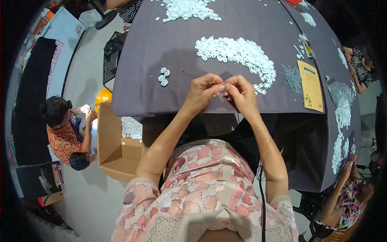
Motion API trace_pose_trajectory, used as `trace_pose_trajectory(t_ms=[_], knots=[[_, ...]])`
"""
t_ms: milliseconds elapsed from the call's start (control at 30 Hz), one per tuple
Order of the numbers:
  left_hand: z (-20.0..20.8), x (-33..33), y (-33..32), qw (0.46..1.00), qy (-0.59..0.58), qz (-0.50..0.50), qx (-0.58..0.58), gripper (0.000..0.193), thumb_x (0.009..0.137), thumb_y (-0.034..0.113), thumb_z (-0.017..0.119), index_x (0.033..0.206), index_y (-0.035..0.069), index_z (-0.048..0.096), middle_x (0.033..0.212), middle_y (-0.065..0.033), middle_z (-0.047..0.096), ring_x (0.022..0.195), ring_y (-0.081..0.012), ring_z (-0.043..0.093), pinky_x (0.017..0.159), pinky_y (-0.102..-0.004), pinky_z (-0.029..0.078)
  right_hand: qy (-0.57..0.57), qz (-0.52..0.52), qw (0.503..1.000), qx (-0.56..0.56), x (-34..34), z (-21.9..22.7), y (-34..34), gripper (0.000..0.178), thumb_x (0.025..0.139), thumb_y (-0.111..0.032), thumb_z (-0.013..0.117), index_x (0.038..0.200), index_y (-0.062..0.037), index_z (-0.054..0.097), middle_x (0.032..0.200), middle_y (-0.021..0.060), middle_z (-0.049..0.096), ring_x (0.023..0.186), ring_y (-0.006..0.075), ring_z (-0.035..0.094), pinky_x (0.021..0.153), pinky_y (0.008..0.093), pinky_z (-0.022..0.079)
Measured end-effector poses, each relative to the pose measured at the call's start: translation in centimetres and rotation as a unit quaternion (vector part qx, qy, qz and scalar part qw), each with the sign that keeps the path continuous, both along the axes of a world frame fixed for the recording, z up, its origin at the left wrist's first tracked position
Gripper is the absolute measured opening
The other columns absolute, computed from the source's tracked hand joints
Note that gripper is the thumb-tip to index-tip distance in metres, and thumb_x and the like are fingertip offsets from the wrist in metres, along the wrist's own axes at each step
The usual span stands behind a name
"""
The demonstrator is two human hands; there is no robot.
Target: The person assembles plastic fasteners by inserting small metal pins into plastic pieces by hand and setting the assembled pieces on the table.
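Note:
Above the table's near edge, my left hand (204, 92) and my right hand (241, 93) meet, thumbs and forefingers pinched together at the fingertips. Whatever lies between them is small and mostly hidden; I cannot make it out. Just beyond my hands, a curved heap of small white plastic pieces with holes (236, 51) spreads toward the right, its tail ending beside my right hand. A few white pieces (164, 76) sit grouped to the left of my left hand. Farther right is a pile of thin grey metal pins (292, 78), like small nails.
The grey cloth-covered table (161, 44) bears another white heap (189, 9) at the far side. A yellow booklet (311, 86) and a clear plastic bag (339, 94) lie right. A cardboard box (111, 133) containing white pieces stands on the floor at left. Other people sit around.

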State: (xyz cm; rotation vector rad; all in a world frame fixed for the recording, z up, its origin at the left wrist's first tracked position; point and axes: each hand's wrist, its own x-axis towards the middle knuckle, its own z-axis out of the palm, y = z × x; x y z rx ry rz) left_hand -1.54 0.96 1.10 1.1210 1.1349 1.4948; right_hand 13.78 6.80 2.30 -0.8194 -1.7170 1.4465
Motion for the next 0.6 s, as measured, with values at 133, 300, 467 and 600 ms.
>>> trace_pose_trajectory(t_ms=[133,300,467,600], knots=[[-0.1,-0.6,-1.2,1.000,-0.005,0.019,-0.006,0.007,0.082,0.005,0.065,0.089,0.003,0.062,0.077,0.0009,0.062,0.066,-0.0031,0.054,0.057,-0.0170,0.043,0.096,0.033,0.991,-0.093,-1.2,-1.0,-0.9,0.005,0.089,-0.005,0.057,0.086,-0.0012,0.056,0.075,0.0039,0.061,0.063,0.0070,0.058,0.053,0.0184,0.045],[0.1,0.2,-2.3,0.992,-0.047,0.102,-0.061,0.011,0.082,0.006,0.066,0.091,0.002,0.062,0.077,-0.0007,0.063,0.065,-0.0036,0.055,0.056,-0.0170,0.043,0.111,-0.015,0.989,-0.096,-2.4,-0.9,-2.4,0.004,0.089,-0.004,0.057,0.088,-0.0008,0.056,0.075,0.0044,0.062,0.061,0.0074,0.058,0.054,0.0184,0.047],[-0.1,1.4,-2.4,0.984,-0.148,0.098,-0.009,0.015,0.081,0.003,0.063,0.095,-0.002,0.063,0.074,-0.0014,0.062,0.065,-0.0057,0.058,0.056,-0.0185,0.045,0.146,-0.036,0.984,-0.093,-2.7,-1.3,-2.8,0.003,0.089,-0.003,0.057,0.090,-0.0006,0.057,0.075,0.0040,0.062,0.060,0.0072,0.059,0.055,0.0186,0.048],[-1.3,1.3,-2.1,0.988,-0.059,0.143,-0.005,0.016,0.081,0.002,0.062,0.098,0.000,0.065,0.076,-0.0008,0.063,0.065,-0.0058,0.058,0.055,-0.0192,0.046,0.123,-0.035,0.988,-0.086,-2.4,-1.1,-2.9,0.005,0.088,0.000,0.056,0.091,0.0017,0.059,0.076,0.0045,0.063,0.062,0.0078,0.059,0.057,0.0197,0.049]])
